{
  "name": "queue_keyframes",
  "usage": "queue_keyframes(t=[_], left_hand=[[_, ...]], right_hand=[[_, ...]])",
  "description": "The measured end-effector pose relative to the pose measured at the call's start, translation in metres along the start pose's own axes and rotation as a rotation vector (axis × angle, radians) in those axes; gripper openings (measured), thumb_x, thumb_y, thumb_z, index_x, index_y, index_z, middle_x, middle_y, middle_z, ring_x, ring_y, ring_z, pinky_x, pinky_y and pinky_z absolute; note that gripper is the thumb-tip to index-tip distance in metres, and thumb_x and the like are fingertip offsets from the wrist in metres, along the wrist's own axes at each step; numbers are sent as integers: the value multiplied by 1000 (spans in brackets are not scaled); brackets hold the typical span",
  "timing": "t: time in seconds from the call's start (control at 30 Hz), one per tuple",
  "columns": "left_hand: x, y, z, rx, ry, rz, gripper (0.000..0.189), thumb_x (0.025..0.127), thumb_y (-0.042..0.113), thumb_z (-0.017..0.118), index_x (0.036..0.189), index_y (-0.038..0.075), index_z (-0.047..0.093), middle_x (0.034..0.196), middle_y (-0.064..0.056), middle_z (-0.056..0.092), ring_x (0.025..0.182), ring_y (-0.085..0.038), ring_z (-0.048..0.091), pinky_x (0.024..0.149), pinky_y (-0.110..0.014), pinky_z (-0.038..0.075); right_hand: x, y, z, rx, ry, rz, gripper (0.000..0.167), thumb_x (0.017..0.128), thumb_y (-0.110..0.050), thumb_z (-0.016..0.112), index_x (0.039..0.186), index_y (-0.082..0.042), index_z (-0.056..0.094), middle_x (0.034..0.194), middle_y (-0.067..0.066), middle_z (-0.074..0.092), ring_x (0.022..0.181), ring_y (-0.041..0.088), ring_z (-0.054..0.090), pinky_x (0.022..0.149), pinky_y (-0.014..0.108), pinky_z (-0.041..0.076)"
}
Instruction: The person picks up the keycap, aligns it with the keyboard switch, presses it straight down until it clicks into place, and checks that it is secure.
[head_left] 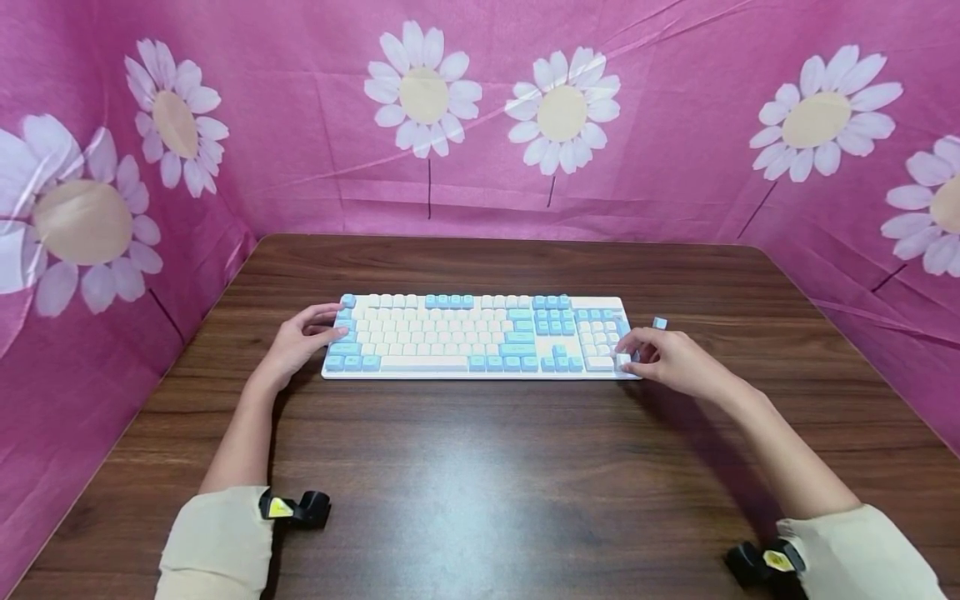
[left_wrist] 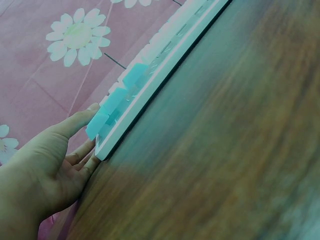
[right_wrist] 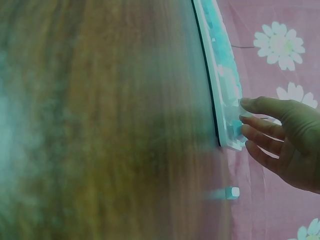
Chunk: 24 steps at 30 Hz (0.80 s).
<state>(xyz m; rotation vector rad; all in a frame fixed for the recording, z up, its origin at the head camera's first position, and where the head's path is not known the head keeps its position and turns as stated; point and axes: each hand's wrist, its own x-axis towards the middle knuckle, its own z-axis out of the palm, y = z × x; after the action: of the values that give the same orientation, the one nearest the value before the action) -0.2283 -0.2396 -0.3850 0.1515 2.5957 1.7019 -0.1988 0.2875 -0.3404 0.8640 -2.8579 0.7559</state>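
A white and light-blue keyboard lies flat across the middle of the table. At its left end my left hand grips the edge, with the thumb over the blue corner keys and the other fingers along the side, as the left wrist view shows. My right hand is at the number pad's lower right corner, where thumb and fingertips pinch a white keycap. Whether that keycap is off its switch I cannot tell. Beyond the right hand, a small light-blue keycap lies loose on the table.
The dark wood table extends in front of the keyboard and to both sides. Pink cloth with white daisies hangs behind it and at the sides. Black bands with small devices sit at both sleeve cuffs.
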Motion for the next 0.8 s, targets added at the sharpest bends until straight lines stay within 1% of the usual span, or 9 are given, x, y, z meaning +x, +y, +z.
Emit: queue_keyframes(t=[0.1, 0.2, 0.33, 0.53, 0.8], left_hand=[[0, 0, 0, 0, -3, -2, 56, 87, 30, 64, 133, 5, 45, 132, -16, 43, 112, -30, 42, 81, -34, 37], [0, 0, 0, -1, -5, -3, 56, 87, 30, 64, 133, 5, 44, 132, -17, 43, 113, -31, 42, 82, -34, 37], [0, 1, 0, 0, -5, -3, 56, 87, 31, 64, 133, 5, 44, 132, -16, 43, 113, -31, 42, 82, -34, 37], [0, 1, 0, -1, -3, 1, 57, 87, 31, 64, 133, 5, 44, 132, -17, 43, 113, -31, 42, 82, -34, 37], [0, 1, 0, -4, -4, 7, 56, 87, 31, 64, 133, 4, 44, 132, -17, 43, 113, -31, 42, 81, -32, 38]], right_hand=[[1, 0, 0, -3, 8, -4, 17, 77, -3, 73, 90, -9, 63, 83, -4, 62, 67, 9, 53, 58, 26, 45], [1, 0, 0, -6, 16, -13, 17, 76, -2, 73, 89, -8, 63, 77, -5, 59, 64, 9, 51, 57, 26, 44], [1, 1, 1, -16, 27, -18, 17, 75, -2, 74, 87, -8, 64, 69, -5, 50, 62, 9, 48, 56, 26, 42], [0, 2, 4, -35, 56, -19, 16, 73, -3, 75, 85, -8, 66, 70, -1, 48, 62, 10, 46, 56, 26, 40], [0, 5, 7, -28, 65, -18, 16, 73, -5, 76, 88, -9, 69, 69, -3, 46, 61, 7, 43, 54, 24, 37]])
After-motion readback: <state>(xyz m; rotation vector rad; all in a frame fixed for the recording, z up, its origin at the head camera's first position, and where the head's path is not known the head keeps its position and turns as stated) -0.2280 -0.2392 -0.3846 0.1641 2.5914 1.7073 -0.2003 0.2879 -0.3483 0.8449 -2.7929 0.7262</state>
